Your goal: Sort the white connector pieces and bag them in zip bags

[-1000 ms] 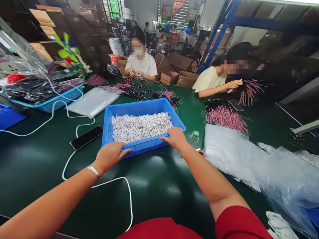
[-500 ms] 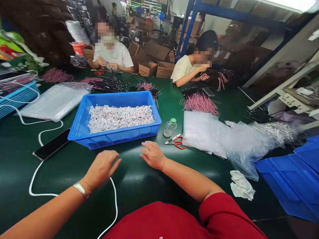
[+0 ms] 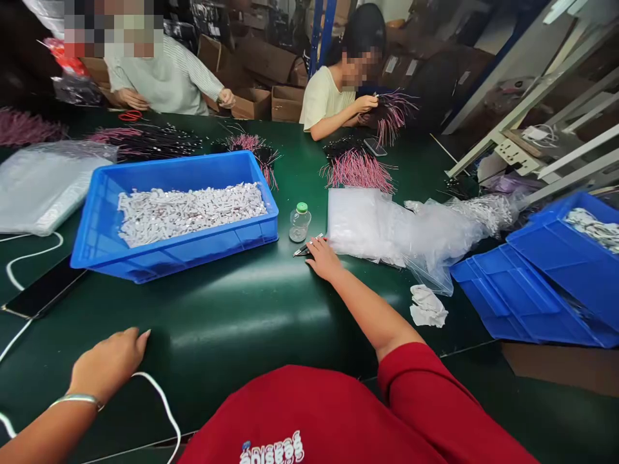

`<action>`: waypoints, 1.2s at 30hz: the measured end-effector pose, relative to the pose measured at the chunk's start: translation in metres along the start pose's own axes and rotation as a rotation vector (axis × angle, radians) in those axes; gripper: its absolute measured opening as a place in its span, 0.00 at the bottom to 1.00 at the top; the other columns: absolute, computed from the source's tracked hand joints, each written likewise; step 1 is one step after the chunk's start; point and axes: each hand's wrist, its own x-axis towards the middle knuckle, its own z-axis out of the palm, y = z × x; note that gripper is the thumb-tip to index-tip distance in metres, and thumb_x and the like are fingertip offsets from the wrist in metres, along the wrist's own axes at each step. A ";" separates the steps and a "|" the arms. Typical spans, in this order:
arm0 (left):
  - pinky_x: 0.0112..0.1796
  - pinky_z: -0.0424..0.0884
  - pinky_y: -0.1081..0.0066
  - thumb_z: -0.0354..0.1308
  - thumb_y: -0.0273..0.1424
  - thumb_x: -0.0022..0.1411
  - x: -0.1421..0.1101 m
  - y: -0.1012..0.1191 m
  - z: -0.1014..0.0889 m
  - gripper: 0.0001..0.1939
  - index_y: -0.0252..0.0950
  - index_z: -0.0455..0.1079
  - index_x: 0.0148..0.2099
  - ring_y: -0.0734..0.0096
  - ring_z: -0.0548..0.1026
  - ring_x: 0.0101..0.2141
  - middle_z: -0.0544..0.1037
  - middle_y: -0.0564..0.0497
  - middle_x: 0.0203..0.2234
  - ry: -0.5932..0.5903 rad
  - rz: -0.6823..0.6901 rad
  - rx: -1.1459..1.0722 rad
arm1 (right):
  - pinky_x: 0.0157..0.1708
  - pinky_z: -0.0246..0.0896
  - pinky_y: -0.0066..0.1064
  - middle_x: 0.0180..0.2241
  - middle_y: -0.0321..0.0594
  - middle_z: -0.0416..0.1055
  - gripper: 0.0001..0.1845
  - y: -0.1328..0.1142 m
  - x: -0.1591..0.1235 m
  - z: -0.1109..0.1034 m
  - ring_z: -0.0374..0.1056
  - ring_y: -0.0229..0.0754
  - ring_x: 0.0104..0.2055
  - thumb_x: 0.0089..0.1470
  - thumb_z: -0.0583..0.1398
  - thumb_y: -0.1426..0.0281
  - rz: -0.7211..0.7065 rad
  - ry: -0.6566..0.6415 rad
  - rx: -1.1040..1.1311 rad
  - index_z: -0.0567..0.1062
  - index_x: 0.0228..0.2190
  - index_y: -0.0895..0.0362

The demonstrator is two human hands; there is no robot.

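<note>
The right hand point(image 3: 323, 258) covers the small scissors point(image 3: 300, 252), and the blue bin point(image 3: 207, 248) stands at the left.
The dark green table point(image 3: 232, 303) is shiny; at its far side 2 persons sit, 1 at left point(image 3: 162, 74) and 1 at right point(image 3: 326, 103), before open cardboard boxes point(image 3: 287, 103). The bin holds many small white pieces point(image 3: 188, 212); the scissors lie near the clear jar point(image 3: 300, 224), just beside the plastic bags point(image 3: 360, 222). Compared with the earlier frame, the right hand is no more in front of the bin but on the scissors, its fingers a little spread; I cannot tell if they grip. The left hand point(image 3: 109, 364) is now at near left, apart from the bin, fingers bent and thumb close; its palm is hidden, so I cannot tell its grip.
</note>
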 end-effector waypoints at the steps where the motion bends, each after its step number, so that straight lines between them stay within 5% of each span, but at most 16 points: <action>1: 0.32 0.71 0.57 0.33 0.42 0.63 0.001 0.010 0.000 0.28 0.36 0.71 0.29 0.50 0.76 0.29 0.78 0.40 0.27 0.069 0.074 0.003 | 0.62 0.44 0.48 0.64 0.46 0.51 0.30 0.003 0.006 -0.001 0.42 0.55 0.67 0.58 0.55 0.62 -0.001 -0.010 -0.003 0.62 0.59 0.59; 5: 0.49 0.66 0.56 0.39 0.43 0.64 -0.003 0.070 0.011 0.29 0.27 0.69 0.51 0.48 0.70 0.51 0.71 0.31 0.51 0.287 0.348 -0.130 | 0.59 0.49 0.48 0.63 0.47 0.55 0.30 0.003 0.016 0.000 0.47 0.56 0.64 0.59 0.53 0.55 -0.006 -0.004 -0.029 0.63 0.58 0.58; 9: 0.53 0.61 0.47 0.38 0.39 0.66 -0.011 0.103 0.035 0.27 0.29 0.64 0.57 0.44 0.62 0.59 0.64 0.31 0.58 0.323 0.253 -0.192 | 0.52 0.55 0.43 0.53 0.50 0.66 0.21 -0.017 -0.005 0.006 0.58 0.53 0.55 0.61 0.52 0.63 0.006 0.047 -0.080 0.68 0.53 0.57; 13: 0.56 0.57 0.47 0.41 0.41 0.65 -0.018 0.096 0.047 0.27 0.30 0.61 0.59 0.47 0.60 0.60 0.62 0.30 0.59 0.344 0.210 -0.308 | 0.42 0.59 0.40 0.42 0.49 0.71 0.16 -0.028 -0.048 0.013 0.63 0.50 0.44 0.61 0.53 0.63 0.016 0.117 -0.118 0.73 0.47 0.55; 17: 0.56 0.59 0.49 0.43 0.41 0.64 -0.022 0.071 0.042 0.27 0.31 0.59 0.60 0.48 0.61 0.59 0.61 0.31 0.59 0.289 0.213 -0.402 | 0.35 0.59 0.40 0.37 0.51 0.71 0.16 0.004 -0.091 0.019 0.64 0.51 0.39 0.60 0.54 0.61 0.103 0.230 -0.154 0.75 0.42 0.56; 19: 0.56 0.60 0.49 0.43 0.41 0.64 -0.018 0.059 0.030 0.28 0.30 0.57 0.60 0.47 0.62 0.59 0.62 0.30 0.59 0.332 0.150 -0.443 | 0.32 0.59 0.40 0.35 0.50 0.71 0.17 0.032 -0.108 0.022 0.64 0.51 0.37 0.61 0.51 0.61 0.169 0.382 -0.210 0.76 0.40 0.54; 23: 0.57 0.58 0.50 0.44 0.40 0.64 0.009 0.044 -0.018 0.26 0.29 0.58 0.59 0.47 0.60 0.60 0.64 0.31 0.56 0.528 0.006 -0.446 | 0.33 0.60 0.45 0.36 0.53 0.72 0.21 0.068 -0.125 0.018 0.65 0.56 0.38 0.61 0.49 0.59 0.278 0.482 -0.259 0.77 0.38 0.56; 26: 0.56 0.59 0.55 0.45 0.39 0.64 0.043 0.047 -0.063 0.21 0.29 0.66 0.51 0.51 0.65 0.56 0.69 0.33 0.51 0.664 0.019 -0.410 | 0.38 0.62 0.47 0.40 0.54 0.72 0.20 0.048 -0.105 -0.001 0.65 0.57 0.43 0.61 0.50 0.60 0.183 0.570 -0.170 0.77 0.39 0.58; 29: 0.53 0.60 0.58 0.44 0.39 0.65 0.081 0.058 -0.096 0.20 0.31 0.70 0.46 0.54 0.68 0.51 0.73 0.36 0.48 0.637 0.119 -0.353 | 0.47 0.61 0.44 0.43 0.51 0.72 0.17 -0.010 -0.050 -0.030 0.65 0.51 0.47 0.60 0.52 0.62 -0.132 0.558 0.007 0.76 0.41 0.58; 32: 0.44 0.62 0.59 0.39 0.41 0.66 0.114 0.068 -0.111 0.24 0.31 0.72 0.40 0.53 0.73 0.42 0.77 0.38 0.37 0.478 0.102 -0.220 | 0.54 0.56 0.44 0.50 0.51 0.69 0.19 -0.071 0.020 -0.057 0.62 0.52 0.54 0.60 0.53 0.62 -0.321 0.516 0.069 0.74 0.47 0.58; 36: 0.32 0.56 0.63 0.35 0.44 0.67 0.134 0.072 -0.112 0.29 0.31 0.71 0.31 0.53 0.73 0.33 0.75 0.38 0.27 0.388 0.001 -0.147 | 0.57 0.50 0.49 0.54 0.53 0.66 0.27 -0.108 0.089 -0.074 0.55 0.58 0.60 0.54 0.61 0.62 -0.297 0.341 0.035 0.69 0.53 0.60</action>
